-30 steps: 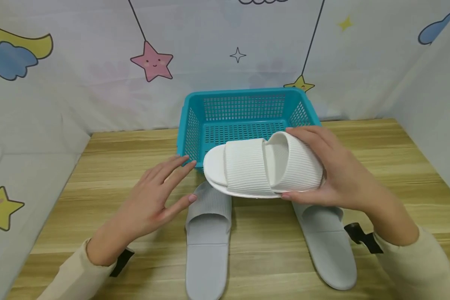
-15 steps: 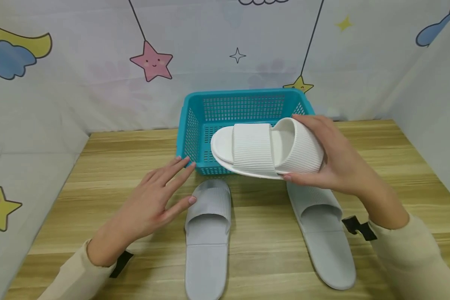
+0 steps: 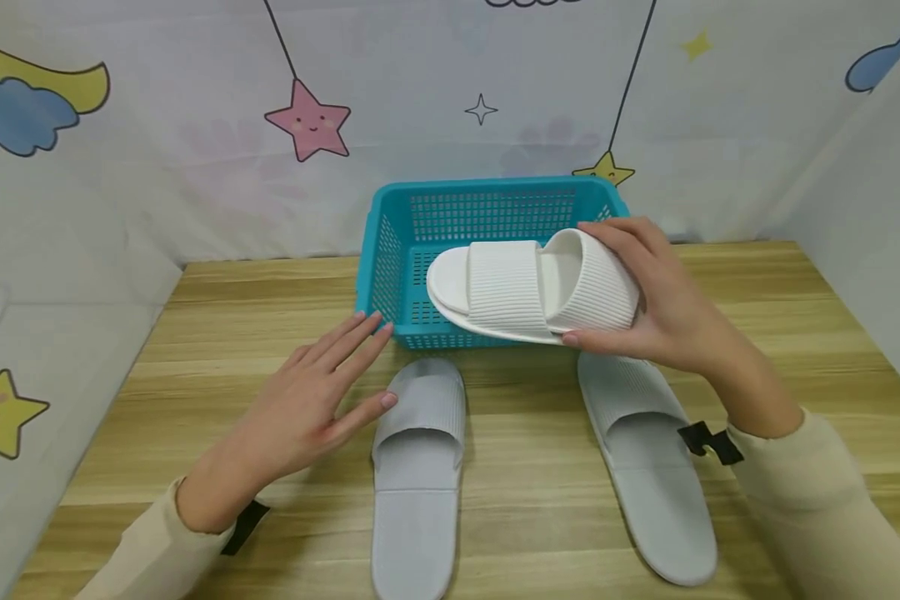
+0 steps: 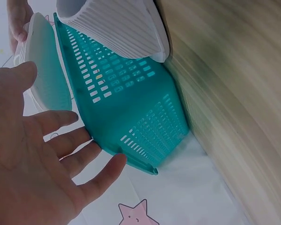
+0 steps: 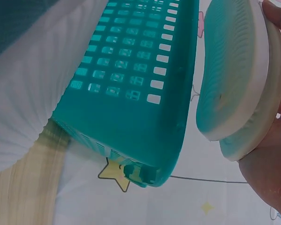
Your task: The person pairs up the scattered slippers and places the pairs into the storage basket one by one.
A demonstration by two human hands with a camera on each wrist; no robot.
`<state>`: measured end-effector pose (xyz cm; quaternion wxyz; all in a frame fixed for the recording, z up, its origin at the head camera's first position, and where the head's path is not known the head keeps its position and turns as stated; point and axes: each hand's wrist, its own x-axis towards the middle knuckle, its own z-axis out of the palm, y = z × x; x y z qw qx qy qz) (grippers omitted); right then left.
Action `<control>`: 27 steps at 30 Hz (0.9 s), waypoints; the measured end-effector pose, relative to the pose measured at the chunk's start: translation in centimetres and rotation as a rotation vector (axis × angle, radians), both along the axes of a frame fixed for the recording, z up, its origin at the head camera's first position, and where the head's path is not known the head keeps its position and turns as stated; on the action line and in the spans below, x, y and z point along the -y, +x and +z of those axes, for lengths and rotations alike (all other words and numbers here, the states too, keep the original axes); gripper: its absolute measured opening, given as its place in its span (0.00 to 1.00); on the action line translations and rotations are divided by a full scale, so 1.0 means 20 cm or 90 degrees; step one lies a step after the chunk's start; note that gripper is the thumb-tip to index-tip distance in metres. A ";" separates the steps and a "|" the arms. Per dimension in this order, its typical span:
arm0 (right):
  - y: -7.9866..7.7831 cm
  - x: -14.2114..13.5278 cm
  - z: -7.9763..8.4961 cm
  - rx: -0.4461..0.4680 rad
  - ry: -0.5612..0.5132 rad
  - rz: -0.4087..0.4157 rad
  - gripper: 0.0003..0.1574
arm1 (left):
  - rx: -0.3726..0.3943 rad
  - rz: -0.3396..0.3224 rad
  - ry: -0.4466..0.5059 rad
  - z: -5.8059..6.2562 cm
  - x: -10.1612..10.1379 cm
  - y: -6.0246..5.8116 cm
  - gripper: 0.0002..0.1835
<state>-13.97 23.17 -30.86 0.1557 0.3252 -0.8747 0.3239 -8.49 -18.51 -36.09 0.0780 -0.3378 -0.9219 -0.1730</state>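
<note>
My right hand point(image 3: 667, 300) grips a pair of white ribbed slippers point(image 3: 504, 287), one tucked into the other, and holds them over the front of the turquoise basket point(image 3: 495, 184). Two soles point(image 5: 236, 70) show from below in the right wrist view, above the basket's rim. My left hand point(image 3: 303, 408) has its fingers spread and holds nothing. Its fingertips lie at the basket's front left corner; whether they touch the rim I cannot tell. A grey slipper point(image 3: 416, 517) lies on the table just right of my left hand, and another grey slipper point(image 3: 660, 492) lies below my right hand.
The basket stands at the back of the wooden table point(image 3: 525, 492), near a white cloth backdrop point(image 3: 420, 67) printed with stars and clouds. More white cloth hangs at both sides. A black strap piece point(image 3: 708, 442) sticks out at the right wrist.
My right hand has moved the white slippers forward, away from me, from the basket's front edge to over the basket. The left hand and the grey slippers have stayed in place.
</note>
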 end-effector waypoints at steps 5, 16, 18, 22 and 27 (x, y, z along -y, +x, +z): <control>-0.03 0.01 -0.01 0.025 0.007 -0.007 0.68 | 0.001 0.004 -0.004 0.00 -0.01 0.01 0.41; -0.11 0.01 -0.05 0.059 0.006 -0.003 0.66 | 0.018 0.010 -0.018 0.01 -0.02 0.01 0.44; -0.12 0.01 -0.05 0.063 0.003 0.001 0.66 | 0.022 0.008 -0.019 0.01 -0.01 0.01 0.45; -0.14 0.01 -0.04 0.067 -0.001 0.006 0.65 | 0.021 -0.002 -0.014 0.01 -0.01 0.01 0.46; -0.15 0.01 -0.02 0.067 0.008 0.004 0.65 | 0.025 -0.003 -0.016 0.01 -0.02 0.01 0.47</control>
